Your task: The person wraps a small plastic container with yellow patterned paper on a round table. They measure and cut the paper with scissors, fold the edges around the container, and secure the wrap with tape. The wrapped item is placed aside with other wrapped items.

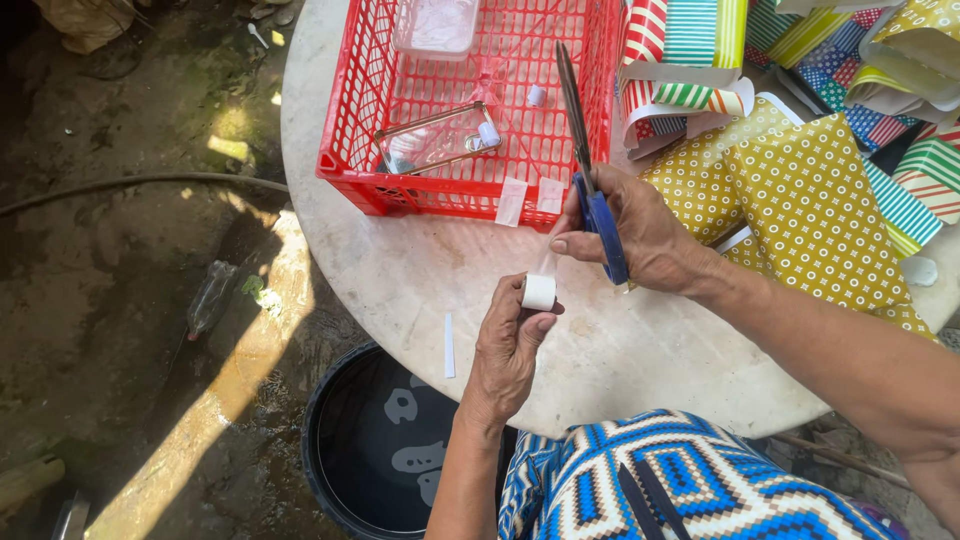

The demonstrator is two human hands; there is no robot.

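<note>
Looks like mid-job: two tape strips already hang on the red basket rim. Left hand pinches the tape roll near the desk's front edge, right hand clamped round blue scissors, next strip seemingly uncut.

One head-worn view – steep downward look, close over the round counter – red basket toward 12 o'clock, ground at 9 o'clock.

Scissor handles mostly inside right hand; clear box & patterned paper bags cut by top edge.
</note>
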